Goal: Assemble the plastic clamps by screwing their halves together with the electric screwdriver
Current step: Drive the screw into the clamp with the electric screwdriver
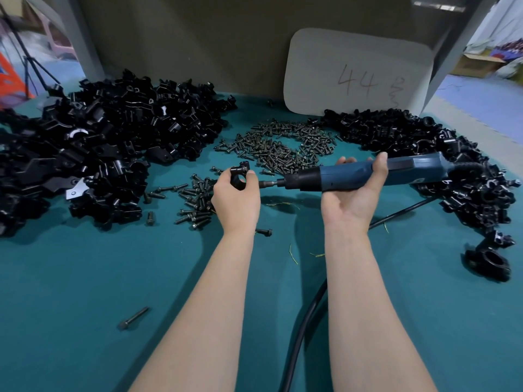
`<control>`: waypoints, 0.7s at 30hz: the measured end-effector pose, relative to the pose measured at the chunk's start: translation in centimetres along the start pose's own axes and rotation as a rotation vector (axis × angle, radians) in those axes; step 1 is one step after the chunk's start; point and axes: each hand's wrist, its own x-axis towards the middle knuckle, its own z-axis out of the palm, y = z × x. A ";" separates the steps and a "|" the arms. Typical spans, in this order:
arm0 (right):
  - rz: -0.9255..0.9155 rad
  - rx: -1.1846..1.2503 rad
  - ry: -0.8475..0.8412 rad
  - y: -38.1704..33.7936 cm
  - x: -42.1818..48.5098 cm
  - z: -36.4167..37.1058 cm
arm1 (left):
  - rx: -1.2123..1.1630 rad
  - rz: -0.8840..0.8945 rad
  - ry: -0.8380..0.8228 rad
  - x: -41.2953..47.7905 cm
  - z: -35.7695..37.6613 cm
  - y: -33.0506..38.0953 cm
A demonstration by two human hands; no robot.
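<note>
Teal cloth covers the table (85,278).

- My left hand (236,199), centre of frame: fingers (226,178) and thumb curled round a small black plastic clamp (240,176) with a round bore, held up off the cloth.
- My right hand (353,199), right of centre, palm up: fingers wrapped round the body of the blue-and-black electric screwdriver (368,175). The tool lies level with its nose pointing left.
- The steel bit (267,183) reaches the clamp's right side, just beside my left thumb. I cannot tell whether it sits in a screw head.
- A black cable (305,321) runs from the bottom edge up between my forearms.
- Left third of the frame: a big heap of black plastic clamp halves (85,142).
- Right side: a second heap of black clamp parts (424,142), curving behind the screwdriver.
- Between the heaps, upper centre: a spread of dark metal screws (283,145). A smaller scatter of screws (195,199) lies just left of my left hand.
- Lower left: one loose dark screw (133,318).
- Lower right: a black clamp (488,258) lying apart from the heaps.
- Upper right: a pale rounded card marked "44" (359,75), leaning on the back wall.
</note>
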 end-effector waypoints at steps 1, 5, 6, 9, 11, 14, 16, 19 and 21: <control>0.000 0.000 0.000 0.0 0.0 0.1 | 0.010 0.003 0.000 0.0 0.0 0.0; -0.001 0.001 0.000 0.0 -0.1 0.3 | 0.045 0.025 0.010 0.0 0.0 0.1; 0.001 0.002 -0.001 0.0 -0.1 0.3 | 0.047 0.029 0.010 0.0 0.0 0.1; -0.005 -0.001 -0.002 0.0 -0.1 0.4 | 0.061 0.032 0.009 -0.1 0.0 0.0; -0.006 -0.011 0.003 0.0 -0.1 0.4 | 0.070 0.025 0.009 0.0 0.0 0.0; -0.003 -0.015 0.002 0.0 -0.1 0.4 | 0.064 0.014 0.011 0.0 -0.1 0.1; -0.003 -0.014 -0.005 0.0 -0.1 0.4 | 0.046 -0.002 0.008 0.1 -0.1 0.1; -0.007 -0.014 -0.014 0.1 -0.2 0.5 | 0.035 -0.014 0.001 0.2 -0.1 0.2; -0.014 -0.026 -0.020 0.1 -0.2 0.5 | 0.034 -0.011 -0.007 0.2 -0.2 0.1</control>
